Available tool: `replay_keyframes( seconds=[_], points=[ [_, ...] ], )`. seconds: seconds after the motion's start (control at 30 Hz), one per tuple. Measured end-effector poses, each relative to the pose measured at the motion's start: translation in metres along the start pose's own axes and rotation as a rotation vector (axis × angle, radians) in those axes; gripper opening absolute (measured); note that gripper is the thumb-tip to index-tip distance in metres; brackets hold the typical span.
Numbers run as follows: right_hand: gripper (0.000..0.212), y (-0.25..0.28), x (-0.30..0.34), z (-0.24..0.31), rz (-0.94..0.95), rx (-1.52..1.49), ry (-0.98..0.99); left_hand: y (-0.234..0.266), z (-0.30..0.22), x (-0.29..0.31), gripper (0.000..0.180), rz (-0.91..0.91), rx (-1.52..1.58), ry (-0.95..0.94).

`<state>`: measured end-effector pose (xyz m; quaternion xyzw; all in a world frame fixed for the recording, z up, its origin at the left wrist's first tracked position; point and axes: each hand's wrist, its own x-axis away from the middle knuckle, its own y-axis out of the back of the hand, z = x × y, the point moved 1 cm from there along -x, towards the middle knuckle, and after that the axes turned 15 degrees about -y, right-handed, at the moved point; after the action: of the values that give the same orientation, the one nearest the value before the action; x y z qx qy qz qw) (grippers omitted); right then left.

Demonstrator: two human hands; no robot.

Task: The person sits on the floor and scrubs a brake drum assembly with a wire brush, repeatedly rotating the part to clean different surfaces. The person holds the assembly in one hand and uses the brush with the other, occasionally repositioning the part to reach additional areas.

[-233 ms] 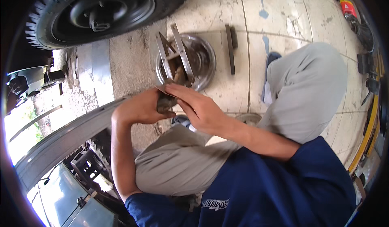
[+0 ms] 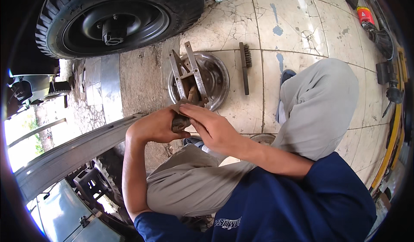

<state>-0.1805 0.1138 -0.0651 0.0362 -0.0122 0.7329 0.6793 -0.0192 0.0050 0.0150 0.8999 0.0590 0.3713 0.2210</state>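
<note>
A two-armed metal bracket (image 2: 196,75), worn and grey-brown, leans over a round shiny metal dish (image 2: 221,84) on the floor. My left hand (image 2: 154,125) is wrapped round the bracket's dark near end, thumb beneath it. Over the same end lies my right hand (image 2: 211,124), fingers long and pressed together on a thin brown sheet (image 2: 180,104) that looks like sandpaper. Most of that sheet is hidden under the fingers. To the right of the dish a wire brush (image 2: 245,69) with a dark handle lies on the tiles.
A large black tyre on its wheel (image 2: 118,26) stands at the far left. A long grey metal beam (image 2: 77,142) runs in beside my left forearm. My bent knee (image 2: 323,99) is on the right. By the right wall lie a red-labelled container (image 2: 365,15) and several dark tools.
Floor, wheel and dish sit slightly lower in the picture, as the view has shifted. Both hands keep their hold on the bracket end and the sheet.
</note>
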Motion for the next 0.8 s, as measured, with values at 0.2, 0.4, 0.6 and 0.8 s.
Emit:
replay_keyframes(
  seconds=[0.2, 0.4, 0.6, 0.8],
  points=[
    [0.037, 0.009, -0.001, -0.005, 0.068, 0.050, -0.193, -0.012, 0.011, 0.000, 0.055, -0.136, -0.049, -0.064],
    [0.042, -0.003, 0.003, -0.031, 0.096, -0.015, -0.320, -0.014, 0.025, 0.002, 0.076, -0.071, -0.058, -0.090],
    [0.044, -0.008, 0.005, -0.023, 0.059, -0.022, -0.233, -0.018, 0.032, -0.003, 0.076, -0.104, -0.022, -0.146],
    [0.041, -0.008, 0.007, -0.005, 0.040, 0.028, -0.061, -0.018, 0.036, -0.013, 0.071, 0.016, -0.003, -0.093]
  ],
)
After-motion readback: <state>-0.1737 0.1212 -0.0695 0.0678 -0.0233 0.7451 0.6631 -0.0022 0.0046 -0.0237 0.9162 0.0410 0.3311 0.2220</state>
